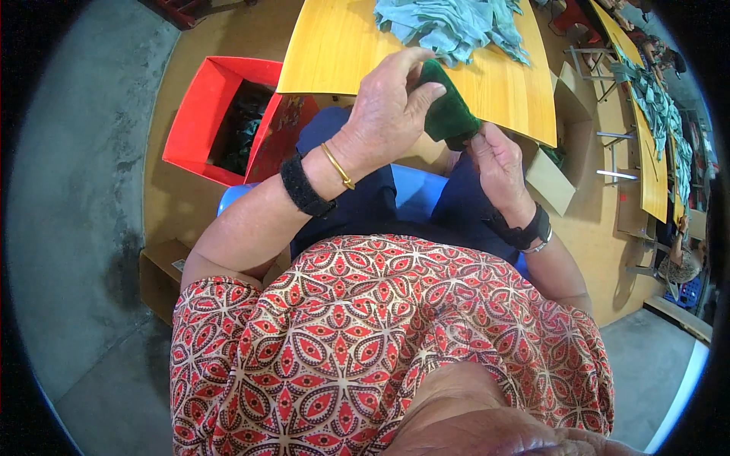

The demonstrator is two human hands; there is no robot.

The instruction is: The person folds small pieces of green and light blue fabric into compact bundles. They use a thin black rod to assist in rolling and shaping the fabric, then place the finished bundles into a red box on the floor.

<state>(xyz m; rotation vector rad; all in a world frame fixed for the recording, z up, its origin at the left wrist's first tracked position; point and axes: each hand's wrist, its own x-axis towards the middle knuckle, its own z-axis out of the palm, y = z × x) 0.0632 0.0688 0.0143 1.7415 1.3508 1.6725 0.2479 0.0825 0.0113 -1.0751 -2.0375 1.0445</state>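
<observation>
Dark green velvety piece (452, 105), held up above the lap (357, 201), by the near edge of a yellow table (506, 99). Pinched at the upper left between thumb and fingers of the left hand (388, 105); held at the lower right corner in a narrow grip by the right hand (498, 162). On the table, heaped teal cloth (456, 26); to the left, an open red box (199, 118).

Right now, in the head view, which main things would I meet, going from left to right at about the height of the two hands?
Red box, left hand, dark green piece, right hand, open cardboard box, second yellow table.
</observation>
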